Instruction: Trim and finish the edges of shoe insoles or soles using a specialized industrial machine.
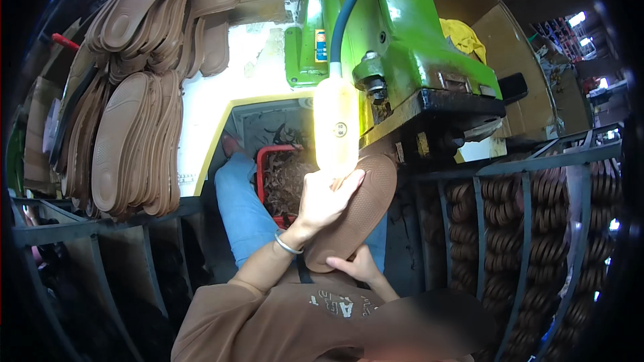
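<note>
Head view: the left hand [325, 200] grips the brown sole [362, 211] by its upper part, the right hand [361, 267] by its lower end; the sole slants between them, near a lit lamp [337, 110] and a green machine [419, 40]; it looks light, bendy and hardly slippery; its edges seem the best hold; beyond lie a red basket [260, 177] and stacked soles [121, 144].

Crumpled yellow sheet [464, 37] near brown cardboard [515, 39];

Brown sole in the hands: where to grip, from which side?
Probably the narrower heel end of the brown sole, from the person's side, thumb on top like the right hand; the wider toe end points toward the green machine.
</note>
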The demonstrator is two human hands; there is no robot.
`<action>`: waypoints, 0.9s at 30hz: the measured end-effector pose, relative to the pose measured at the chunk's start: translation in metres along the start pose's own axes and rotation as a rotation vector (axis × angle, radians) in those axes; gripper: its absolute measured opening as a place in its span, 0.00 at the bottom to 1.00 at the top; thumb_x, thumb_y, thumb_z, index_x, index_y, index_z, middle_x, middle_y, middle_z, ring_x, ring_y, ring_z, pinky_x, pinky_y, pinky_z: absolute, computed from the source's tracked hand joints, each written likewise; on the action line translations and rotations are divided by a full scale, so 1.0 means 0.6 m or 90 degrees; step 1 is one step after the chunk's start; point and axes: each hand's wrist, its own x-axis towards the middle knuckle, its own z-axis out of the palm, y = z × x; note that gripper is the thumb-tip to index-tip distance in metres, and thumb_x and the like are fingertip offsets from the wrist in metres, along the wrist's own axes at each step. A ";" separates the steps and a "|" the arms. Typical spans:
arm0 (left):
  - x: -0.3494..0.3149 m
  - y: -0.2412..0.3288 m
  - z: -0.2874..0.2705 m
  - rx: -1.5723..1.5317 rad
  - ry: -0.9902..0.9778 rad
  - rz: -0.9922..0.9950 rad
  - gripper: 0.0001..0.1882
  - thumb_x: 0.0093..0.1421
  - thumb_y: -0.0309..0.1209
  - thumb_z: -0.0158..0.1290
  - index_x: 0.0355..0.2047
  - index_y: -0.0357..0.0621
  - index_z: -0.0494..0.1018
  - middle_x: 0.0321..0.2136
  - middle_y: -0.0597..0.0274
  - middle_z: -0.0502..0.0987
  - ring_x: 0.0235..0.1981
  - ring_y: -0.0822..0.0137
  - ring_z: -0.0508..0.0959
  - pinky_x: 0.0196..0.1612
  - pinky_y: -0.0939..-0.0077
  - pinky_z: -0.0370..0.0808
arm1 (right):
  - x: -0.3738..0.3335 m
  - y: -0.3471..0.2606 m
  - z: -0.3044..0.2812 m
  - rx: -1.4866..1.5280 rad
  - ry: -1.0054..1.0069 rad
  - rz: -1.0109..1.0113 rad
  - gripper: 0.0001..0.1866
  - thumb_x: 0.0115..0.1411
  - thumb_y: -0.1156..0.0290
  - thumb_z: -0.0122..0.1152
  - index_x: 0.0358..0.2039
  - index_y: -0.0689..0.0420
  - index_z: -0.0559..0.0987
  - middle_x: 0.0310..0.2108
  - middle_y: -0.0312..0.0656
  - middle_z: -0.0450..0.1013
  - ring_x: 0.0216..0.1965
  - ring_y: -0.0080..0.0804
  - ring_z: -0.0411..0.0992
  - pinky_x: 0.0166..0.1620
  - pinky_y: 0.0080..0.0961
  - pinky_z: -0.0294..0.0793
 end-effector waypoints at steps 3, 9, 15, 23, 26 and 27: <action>-0.020 -0.012 0.003 -0.084 0.035 -0.041 0.07 0.58 0.27 0.55 0.33 0.34 0.75 0.23 0.67 0.75 0.24 0.80 0.70 0.28 0.83 0.68 | -0.059 0.022 -0.047 0.140 0.013 0.179 0.22 0.51 0.75 0.65 0.45 0.70 0.72 0.41 0.46 0.74 0.41 0.27 0.73 0.46 0.23 0.72; -0.035 -0.011 -0.005 -0.202 0.054 -0.097 0.17 0.58 0.24 0.53 0.47 0.29 0.69 0.38 0.59 0.76 0.37 0.76 0.75 0.42 0.83 0.72 | -0.089 -0.031 -0.150 0.194 0.228 -0.012 0.14 0.50 0.75 0.61 0.36 0.67 0.72 0.32 0.44 0.75 0.31 0.23 0.73 0.37 0.19 0.72; -0.025 -0.002 -0.024 -0.225 0.031 -0.010 0.10 0.55 0.22 0.56 0.39 0.34 0.73 0.32 0.64 0.75 0.32 0.77 0.73 0.37 0.82 0.71 | -0.010 -0.076 -0.218 0.182 0.392 -0.128 0.15 0.58 0.72 0.56 0.43 0.66 0.69 0.36 0.41 0.72 0.35 0.22 0.70 0.40 0.17 0.69; -0.011 -0.020 0.009 -0.217 -0.008 -0.065 0.19 0.52 0.23 0.58 0.45 0.32 0.70 0.36 0.59 0.75 0.38 0.71 0.75 0.45 0.78 0.71 | -0.010 -0.090 -0.217 0.187 0.419 -0.116 0.13 0.61 0.70 0.53 0.43 0.64 0.67 0.32 0.43 0.71 0.23 0.22 0.71 0.17 0.16 0.67; -0.016 -0.013 -0.011 -0.062 0.027 0.045 0.18 0.52 0.24 0.58 0.44 0.31 0.71 0.36 0.57 0.75 0.37 0.69 0.75 0.45 0.76 0.71 | 0.018 -0.143 -0.227 0.162 0.424 -0.152 0.11 0.58 0.71 0.54 0.40 0.62 0.68 0.26 0.39 0.71 0.15 0.17 0.67 0.12 0.11 0.61; -0.019 0.003 -0.017 -0.054 0.099 0.060 0.07 0.52 0.25 0.59 0.30 0.34 0.76 0.27 0.61 0.77 0.28 0.73 0.74 0.34 0.79 0.71 | 0.033 -0.158 -0.231 0.155 0.401 -0.147 0.11 0.58 0.71 0.54 0.39 0.61 0.68 0.26 0.38 0.71 0.16 0.17 0.67 0.12 0.11 0.60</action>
